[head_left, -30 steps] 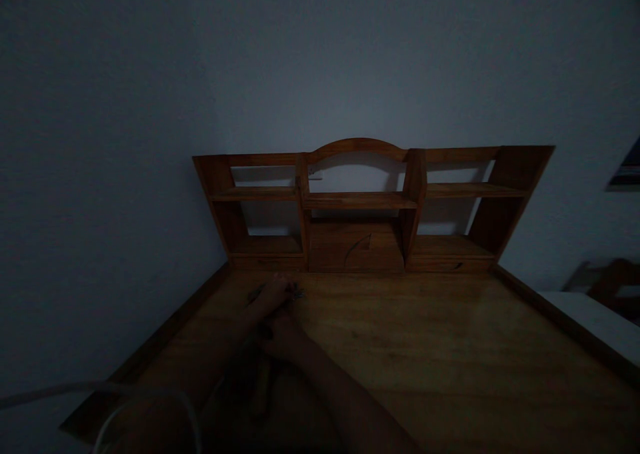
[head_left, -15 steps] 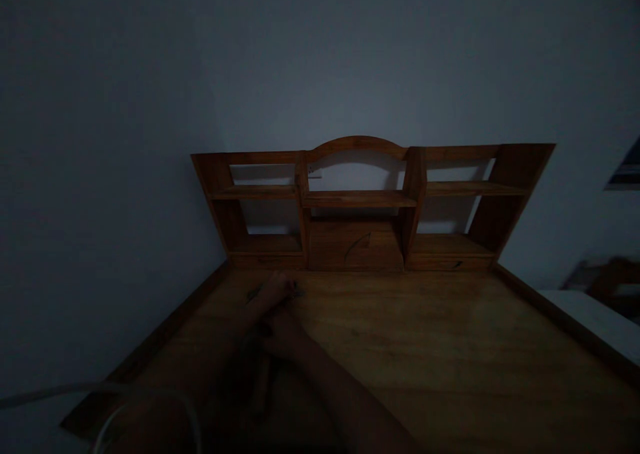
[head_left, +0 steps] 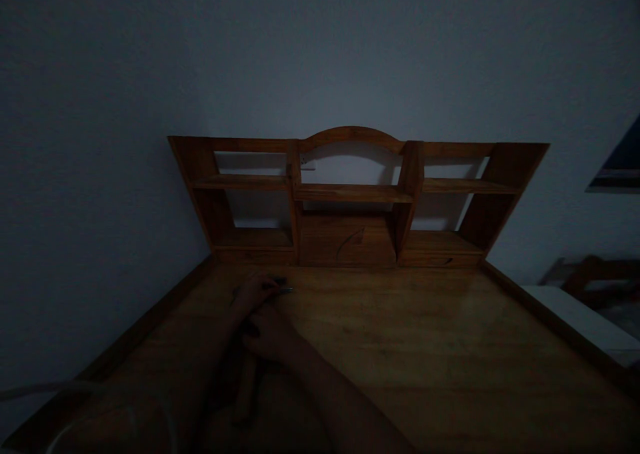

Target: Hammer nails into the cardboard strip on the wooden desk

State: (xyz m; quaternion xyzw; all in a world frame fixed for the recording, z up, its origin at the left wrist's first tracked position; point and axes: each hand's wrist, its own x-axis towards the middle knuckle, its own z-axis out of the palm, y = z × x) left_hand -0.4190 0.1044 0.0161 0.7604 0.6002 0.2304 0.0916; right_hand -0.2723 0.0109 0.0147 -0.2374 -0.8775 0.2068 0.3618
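1. The left hand (head_left: 254, 290) is over the far left part of the wooden desk (head_left: 425, 334), its fingers bent. It is too dark, so I cannot tell if they pinch something.
2. Just beyond its fingers lies a thin shiny piece (head_left: 287, 290), with a dark piece (head_left: 281, 280) close beside it. Whether the fingers touch them, I cannot tell.
3. The right hand (head_left: 270, 333) is nearer to the person, just beside the left one, and it is curled. A brown bar-shaped thing (head_left: 245, 391) extends from below it toward the person; I cannot tell if the hand grips it.
4. Compared with half a second ago, the view is turned a little, so the shelf unit (head_left: 350, 192), hands and bar all appear farther left. The shiny piece is now clearer, and the left fingers look more stretched toward it.
5. In my judgement, the work remains at the same place, with only a small adjustment of the left hand.
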